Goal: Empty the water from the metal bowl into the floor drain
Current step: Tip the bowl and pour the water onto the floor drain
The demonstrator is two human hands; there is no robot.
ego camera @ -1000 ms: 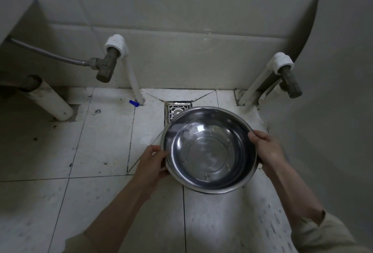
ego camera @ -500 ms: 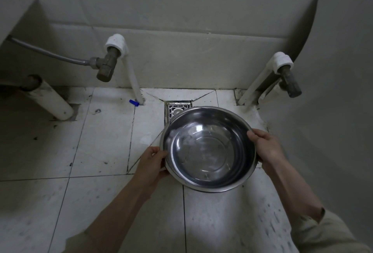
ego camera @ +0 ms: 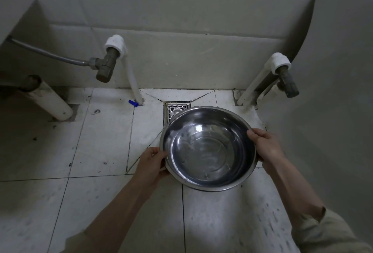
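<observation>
A shiny metal bowl (ego camera: 207,147) is held above the white tiled floor, roughly level, with clear water in its bottom. My left hand (ego camera: 151,165) grips its left rim and my right hand (ego camera: 265,147) grips its right rim. The square metal floor drain (ego camera: 174,109) lies at the back by the wall. The bowl's far rim covers the drain's right and near part.
A white pipe with a brass valve and hose (ego camera: 113,59) rises left of the drain. A second white pipe with a valve (ego camera: 281,69) leans at the right. A thick white pipe (ego camera: 50,99) slants at far left. A small blue cap (ego camera: 133,103) lies on the tiles.
The bowl has barely shifted, drifting slightly away toward the drain. Ripples on the water have changed. Both hands keep their grip.
</observation>
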